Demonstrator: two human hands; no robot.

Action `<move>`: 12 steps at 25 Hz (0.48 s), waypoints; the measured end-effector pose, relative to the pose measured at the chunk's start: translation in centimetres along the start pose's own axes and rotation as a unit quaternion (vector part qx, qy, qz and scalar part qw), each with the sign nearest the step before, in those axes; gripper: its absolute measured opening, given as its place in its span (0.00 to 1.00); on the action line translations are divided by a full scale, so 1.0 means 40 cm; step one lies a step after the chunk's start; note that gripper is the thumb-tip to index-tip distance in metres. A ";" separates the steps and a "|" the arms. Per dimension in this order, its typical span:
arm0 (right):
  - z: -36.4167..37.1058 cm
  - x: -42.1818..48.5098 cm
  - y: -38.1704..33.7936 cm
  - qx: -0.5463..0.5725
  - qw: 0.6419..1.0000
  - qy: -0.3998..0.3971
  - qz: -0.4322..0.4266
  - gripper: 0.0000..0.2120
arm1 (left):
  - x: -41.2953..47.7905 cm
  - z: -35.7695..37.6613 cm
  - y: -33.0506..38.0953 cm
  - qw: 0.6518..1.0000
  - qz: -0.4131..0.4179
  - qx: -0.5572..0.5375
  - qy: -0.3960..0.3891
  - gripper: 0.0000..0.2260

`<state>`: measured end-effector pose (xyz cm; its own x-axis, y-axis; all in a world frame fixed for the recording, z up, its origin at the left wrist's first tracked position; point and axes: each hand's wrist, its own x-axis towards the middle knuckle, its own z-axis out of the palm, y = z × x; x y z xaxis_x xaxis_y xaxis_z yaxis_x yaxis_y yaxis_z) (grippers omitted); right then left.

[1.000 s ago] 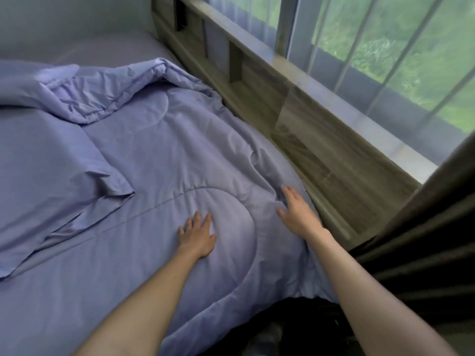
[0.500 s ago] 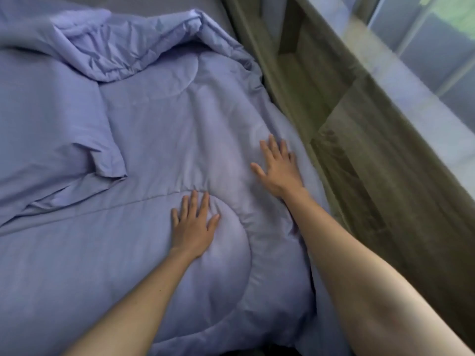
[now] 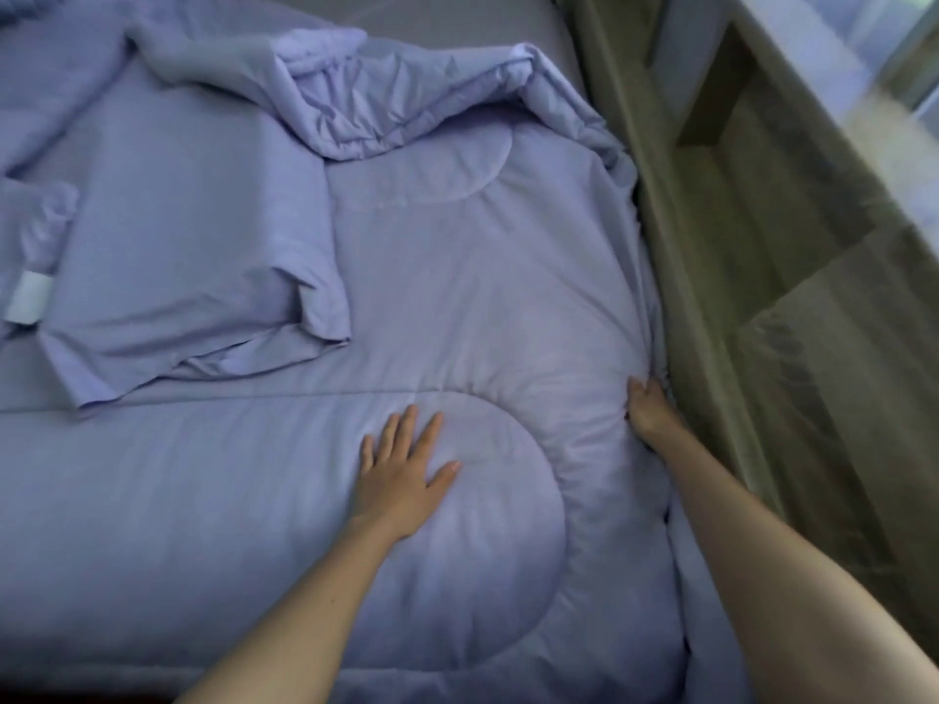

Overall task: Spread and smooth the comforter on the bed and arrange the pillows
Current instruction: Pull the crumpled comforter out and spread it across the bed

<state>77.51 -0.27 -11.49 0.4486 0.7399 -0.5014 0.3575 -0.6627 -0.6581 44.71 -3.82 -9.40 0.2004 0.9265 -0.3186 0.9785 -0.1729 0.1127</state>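
Lavender comforter [image 3: 457, 297] with curvy quilt stitching covers most of the bed [image 3: 432, 12], and its far edge is bunched up and wrinkly. Left hand [image 3: 401, 475] lies flat on it mid-bed, fingers straight and spread. Right hand [image 3: 648, 411] has its fingers curled into the comforter's side edge, gripping it right against the wooden side shelf [image 3: 762, 246].

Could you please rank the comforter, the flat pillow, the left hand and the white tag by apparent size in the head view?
1. lavender quilted comforter
2. flat lavender pillow
3. left hand, though it is nearer the camera
4. small white fabric tag
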 end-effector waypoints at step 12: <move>0.365 -0.852 -0.693 0.196 0.921 -0.066 -0.331 0.12 | -0.326 -0.595 -0.489 0.815 0.031 -0.506 0.281 0.09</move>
<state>40.34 -5.42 15.65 0.1258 0.9914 0.0350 0.1818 0.0117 -0.9833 21.77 -4.57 14.97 -0.0834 0.9825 0.1665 0.3696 -0.1247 0.9208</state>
